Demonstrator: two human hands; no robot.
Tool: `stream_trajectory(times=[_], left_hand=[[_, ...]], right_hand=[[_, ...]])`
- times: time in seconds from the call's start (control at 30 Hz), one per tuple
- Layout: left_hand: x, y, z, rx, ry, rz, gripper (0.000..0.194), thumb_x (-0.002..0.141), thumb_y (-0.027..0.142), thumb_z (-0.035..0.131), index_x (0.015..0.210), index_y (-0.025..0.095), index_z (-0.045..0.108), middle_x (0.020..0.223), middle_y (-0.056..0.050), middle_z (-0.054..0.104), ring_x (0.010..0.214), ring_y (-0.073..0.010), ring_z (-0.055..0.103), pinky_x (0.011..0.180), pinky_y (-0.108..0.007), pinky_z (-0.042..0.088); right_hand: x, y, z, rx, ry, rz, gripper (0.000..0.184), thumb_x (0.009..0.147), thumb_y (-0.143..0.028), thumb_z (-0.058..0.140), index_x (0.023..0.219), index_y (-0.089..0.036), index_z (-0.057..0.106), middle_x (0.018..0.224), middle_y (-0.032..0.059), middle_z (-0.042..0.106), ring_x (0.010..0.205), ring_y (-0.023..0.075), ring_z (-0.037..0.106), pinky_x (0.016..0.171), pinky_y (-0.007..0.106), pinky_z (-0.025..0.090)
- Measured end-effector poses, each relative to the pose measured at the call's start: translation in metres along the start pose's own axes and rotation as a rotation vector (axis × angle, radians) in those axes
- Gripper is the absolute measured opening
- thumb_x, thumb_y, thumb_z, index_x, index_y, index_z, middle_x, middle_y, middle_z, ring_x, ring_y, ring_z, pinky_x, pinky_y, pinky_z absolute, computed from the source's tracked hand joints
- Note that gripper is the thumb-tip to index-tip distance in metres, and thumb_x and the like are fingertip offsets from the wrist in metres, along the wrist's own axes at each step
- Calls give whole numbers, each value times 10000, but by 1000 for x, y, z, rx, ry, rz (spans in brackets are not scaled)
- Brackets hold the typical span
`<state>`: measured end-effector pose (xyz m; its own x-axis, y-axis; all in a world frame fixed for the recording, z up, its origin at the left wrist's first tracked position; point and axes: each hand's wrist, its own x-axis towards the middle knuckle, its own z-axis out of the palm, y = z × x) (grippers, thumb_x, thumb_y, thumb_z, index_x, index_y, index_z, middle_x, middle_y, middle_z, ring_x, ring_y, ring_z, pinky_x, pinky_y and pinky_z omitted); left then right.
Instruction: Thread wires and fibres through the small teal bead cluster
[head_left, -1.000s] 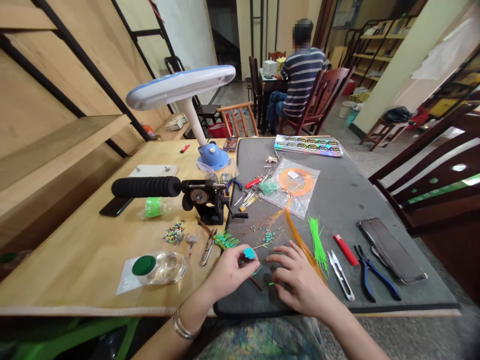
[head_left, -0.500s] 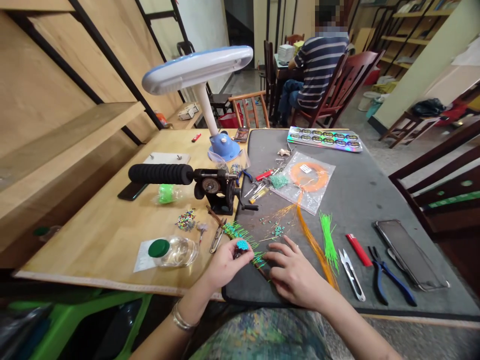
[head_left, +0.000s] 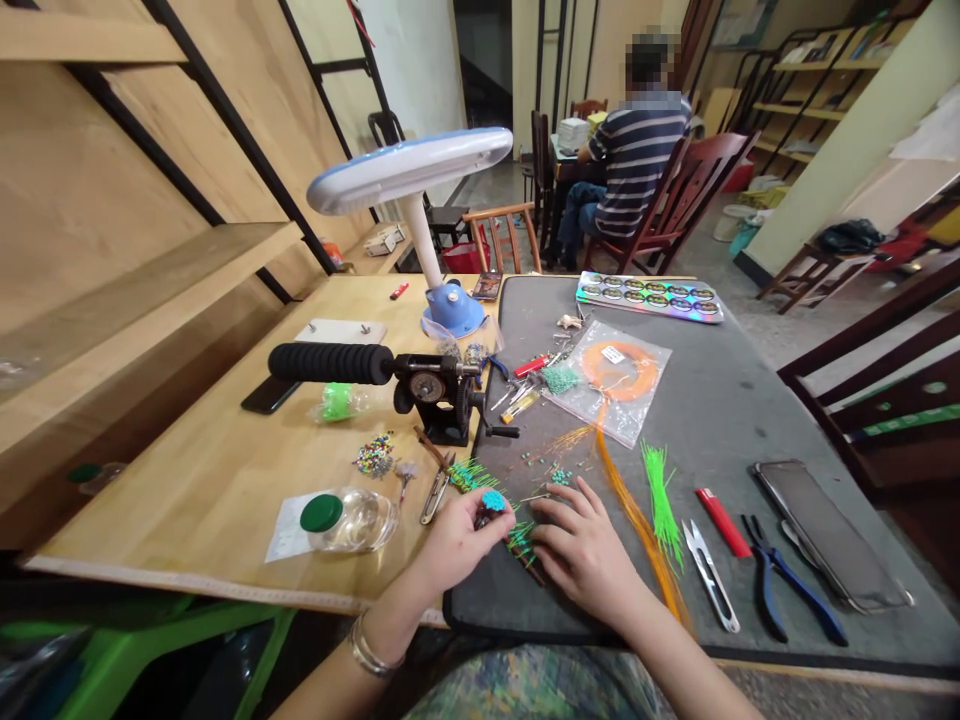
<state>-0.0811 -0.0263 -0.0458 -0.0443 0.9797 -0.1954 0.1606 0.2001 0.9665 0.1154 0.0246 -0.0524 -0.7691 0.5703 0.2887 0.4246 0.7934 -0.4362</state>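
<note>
My left hand [head_left: 457,540] is closed, thumb and forefinger pinching a small piece with a turquoise beaded top [head_left: 493,501] and a dark underside. Beneath it, a brown stick lined with green bristles and turquoise beads [head_left: 469,474] runs slantwise across the mat's edge, partly hidden by the hand. My right hand [head_left: 581,550] lies low over the mat, its visible fingers spread and bent, beside the lower end of that stick [head_left: 519,543]; its thumb is mostly hidden. Loose turquoise beads [head_left: 561,477] lie just beyond its fingertips. Near them, an orange fibre bundle [head_left: 626,505] runs from a plastic bag [head_left: 645,375].
Right of my hands lie green strands [head_left: 658,490], thread snips [head_left: 712,580], a red lighter [head_left: 722,522], blue-handled pliers [head_left: 799,590] and a phone [head_left: 829,540]. A hand-cranked device [head_left: 442,390], lamp [head_left: 450,312] and green-capped jar [head_left: 360,520] stand left. A seated person [head_left: 637,160] is beyond.
The view has tilted slightly, so the table sits lower in the picture. My left hand keeps its pinch on the turquoise-topped piece; my right hand stays nearly in place.
</note>
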Motion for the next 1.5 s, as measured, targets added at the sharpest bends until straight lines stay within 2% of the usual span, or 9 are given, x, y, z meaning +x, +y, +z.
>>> stream_trajectory(times=[0.23,0.37,0.47,0.6,0.7,0.93,1.17,1.4,1.5], left_hand=[[24,8,17,268,-2,178,129,776,269,593,724,163,644,707,-26,639,673,-158,551,650,-254,415],[39,16,30,417,3,264,80,745,213,605,698,176,657,727,-35,646,684,-172,554,656,-265,400],[44,22,43,448,-60,308,85,749,208,602,681,182,646,698,-26,630,669,-171,545,632,-258,380],[45,31,62,466,-159,313,118,757,223,602,648,178,615,653,-9,593,629,-156,515,585,-246,341],[44,35,73,410,-208,286,140,772,243,595,653,171,612,634,-4,596,610,-145,505,577,-243,339],[40,35,83,19,-291,94,108,753,245,618,758,137,623,688,-15,613,662,-138,548,650,-241,414],[37,31,82,-184,-318,-95,219,746,342,651,735,137,573,587,44,492,457,-53,366,442,-189,285],[36,26,94,-406,-342,-170,266,691,354,724,730,121,602,627,31,512,454,-28,364,427,-169,254],[38,25,102,-451,-339,-160,248,686,336,732,718,123,609,634,26,519,465,-31,368,423,-167,256]], right_hand=[[-28,19,-10,9,280,205,136,857,-207,528,923,-247,641,1008,63,681,977,238,590,853,434,490],[-55,26,-15,-21,381,352,124,868,-263,514,904,-239,631,895,64,689,841,230,625,740,376,510],[-75,28,-17,-98,421,537,164,877,-324,489,866,-237,628,820,53,687,761,213,641,666,321,500],[-89,34,-25,-196,392,780,225,874,-376,458,807,-237,622,775,34,691,671,186,649,564,268,460],[-86,43,-36,-246,323,897,222,861,-373,463,759,-244,611,712,16,692,619,181,648,506,253,412],[-60,63,-47,-285,162,1005,232,828,-363,501,660,-229,587,592,18,663,532,183,620,471,255,328],[-65,70,-51,-58,186,1125,245,817,-379,460,701,-245,629,620,-1,655,604,177,608,519,245,330],[-75,75,-55,499,500,1068,306,708,-470,571,649,-178,643,504,-31,505,485,126,446,485,236,298],[-74,69,-55,709,586,1062,322,676,-470,633,695,-153,682,509,-35,492,470,106,405,469,229,274]])
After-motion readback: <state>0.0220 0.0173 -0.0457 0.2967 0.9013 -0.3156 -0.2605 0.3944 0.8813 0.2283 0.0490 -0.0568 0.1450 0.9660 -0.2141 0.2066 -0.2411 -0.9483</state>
